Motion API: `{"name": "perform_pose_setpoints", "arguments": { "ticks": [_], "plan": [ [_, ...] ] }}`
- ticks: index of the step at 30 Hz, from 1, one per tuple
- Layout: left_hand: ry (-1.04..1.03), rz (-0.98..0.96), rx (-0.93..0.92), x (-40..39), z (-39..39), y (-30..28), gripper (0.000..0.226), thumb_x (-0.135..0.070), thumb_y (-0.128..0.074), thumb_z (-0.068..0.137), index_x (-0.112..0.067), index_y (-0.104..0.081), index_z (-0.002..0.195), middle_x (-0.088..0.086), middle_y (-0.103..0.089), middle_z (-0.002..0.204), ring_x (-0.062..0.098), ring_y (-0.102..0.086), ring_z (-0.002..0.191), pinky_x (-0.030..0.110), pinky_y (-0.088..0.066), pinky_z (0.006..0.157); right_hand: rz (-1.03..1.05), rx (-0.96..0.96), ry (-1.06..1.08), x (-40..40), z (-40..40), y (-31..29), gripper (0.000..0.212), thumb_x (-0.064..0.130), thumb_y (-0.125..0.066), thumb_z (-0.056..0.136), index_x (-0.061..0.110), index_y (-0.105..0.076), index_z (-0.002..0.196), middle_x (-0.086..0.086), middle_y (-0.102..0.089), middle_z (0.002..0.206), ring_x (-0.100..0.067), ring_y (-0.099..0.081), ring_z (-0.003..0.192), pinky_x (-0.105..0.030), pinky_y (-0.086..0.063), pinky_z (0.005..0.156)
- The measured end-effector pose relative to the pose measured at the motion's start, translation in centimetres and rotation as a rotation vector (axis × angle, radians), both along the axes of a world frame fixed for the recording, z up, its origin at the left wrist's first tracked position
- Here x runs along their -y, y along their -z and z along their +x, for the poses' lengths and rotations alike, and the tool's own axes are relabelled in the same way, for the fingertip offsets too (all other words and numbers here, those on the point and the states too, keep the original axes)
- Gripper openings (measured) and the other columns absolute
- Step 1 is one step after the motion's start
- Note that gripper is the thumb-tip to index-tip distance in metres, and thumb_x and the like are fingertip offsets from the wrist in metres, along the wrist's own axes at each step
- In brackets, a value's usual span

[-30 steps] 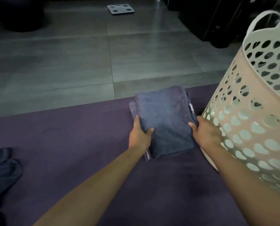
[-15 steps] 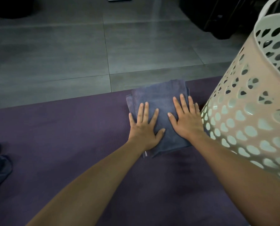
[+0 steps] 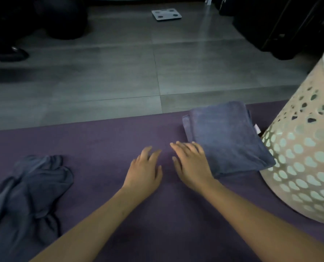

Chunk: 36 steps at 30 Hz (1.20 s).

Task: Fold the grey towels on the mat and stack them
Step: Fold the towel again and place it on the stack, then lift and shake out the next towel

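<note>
Purple mat (image 3: 104, 140) — left hand (image 3: 143, 170), right hand (image 3: 192, 163) lifted off folded towels (image 3: 227, 137), fingers spread, holding nothing.

My right hand (image 3: 192, 163) covers the near left corner of the folded towel stack (image 3: 227, 137), and my fingertips blur. The basket (image 3: 304, 167) runs off the right edge, hiding the mat's (image 3: 104, 137) far right corner. The crumpled towel (image 3: 29, 193) is cut by the left edge. Dark shapes along the top are too dim to identify.
</note>
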<state>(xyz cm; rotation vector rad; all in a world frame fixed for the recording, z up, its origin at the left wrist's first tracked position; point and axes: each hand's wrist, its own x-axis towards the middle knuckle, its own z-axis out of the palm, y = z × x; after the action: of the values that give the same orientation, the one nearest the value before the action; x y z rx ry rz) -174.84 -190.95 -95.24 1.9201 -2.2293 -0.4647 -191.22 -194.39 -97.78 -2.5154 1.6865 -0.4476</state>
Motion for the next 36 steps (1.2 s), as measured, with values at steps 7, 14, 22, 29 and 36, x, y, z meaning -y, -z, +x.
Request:
{"name": "perform_pose_setpoints", "arguments": {
  "ticks": [7, 14, 22, 29, 36],
  "plan": [
    [-0.308, -0.016, 0.075, -9.5, 11.5, 5.1, 0.051, -0.032, -0.036, 0.076, -0.008, -0.066, 0.11, 0.012, -0.065, 0.108, 0.036, -0.066, 0.093, 0.052, -0.052, 0.083, 0.253, 0.136, -0.199, -5.9, 11.5, 3.0, 0.041, 0.032, -0.043, 0.083, 0.013, -0.064, 0.113, -0.003, -0.071, 0.1, -0.025, -0.067, 0.088, -0.033, -0.055, 0.069],
    [-0.631, 0.098, 0.238, -16.2, 19.7, 9.3, 0.059, -0.036, -0.043, 0.072, -0.003, -0.061, 0.119, 0.03, -0.045, 0.136, 0.042, -0.034, 0.128, 0.063, -0.028, 0.102, 0.628, 0.133, -0.312, -11.2, 18.7, 7.3, 0.049, 0.037, -0.044, 0.096, 0.024, -0.035, 0.142, 0.001, -0.045, 0.143, -0.019, -0.039, 0.132, -0.028, -0.031, 0.105],
    [-1.03, 0.083, 0.152, -17.6, 25.4, 9.3, 0.087, -0.036, -0.065, 0.085, -0.008, -0.015, 0.151, 0.029, -0.014, 0.153, 0.048, -0.02, 0.137, 0.061, -0.029, 0.101, 0.671, 0.126, -0.225, -12.4, 22.8, 9.8, 0.051, 0.041, -0.042, 0.096, 0.023, -0.035, 0.143, 0.005, -0.041, 0.146, -0.014, -0.03, 0.136, -0.025, -0.022, 0.11],
    [-1.143, 0.068, -0.243, -16.3, 28.4, 7.6, 0.064, -0.038, -0.062, 0.088, -0.005, -0.039, 0.138, 0.021, -0.057, 0.124, 0.037, -0.057, 0.102, 0.033, -0.04, 0.07, 0.908, 0.341, -0.099, -11.8, 23.3, 9.0, 0.046, 0.038, -0.043, 0.097, 0.021, -0.041, 0.139, 0.001, -0.054, 0.135, -0.016, -0.045, 0.127, -0.025, -0.034, 0.101],
    [-0.929, -0.006, -0.604, -14.4, 21.3, 5.0, 0.057, -0.029, -0.068, 0.085, -0.017, -0.049, 0.138, -0.002, -0.061, 0.128, 0.017, -0.054, 0.12, 0.013, -0.035, 0.089, 1.153, 0.81, 0.116, -9.4, 22.6, 5.2, 0.044, 0.043, -0.034, 0.097, 0.023, -0.044, 0.136, -0.003, -0.058, 0.126, -0.015, -0.062, 0.098, -0.032, -0.048, 0.089]
  ]
}}
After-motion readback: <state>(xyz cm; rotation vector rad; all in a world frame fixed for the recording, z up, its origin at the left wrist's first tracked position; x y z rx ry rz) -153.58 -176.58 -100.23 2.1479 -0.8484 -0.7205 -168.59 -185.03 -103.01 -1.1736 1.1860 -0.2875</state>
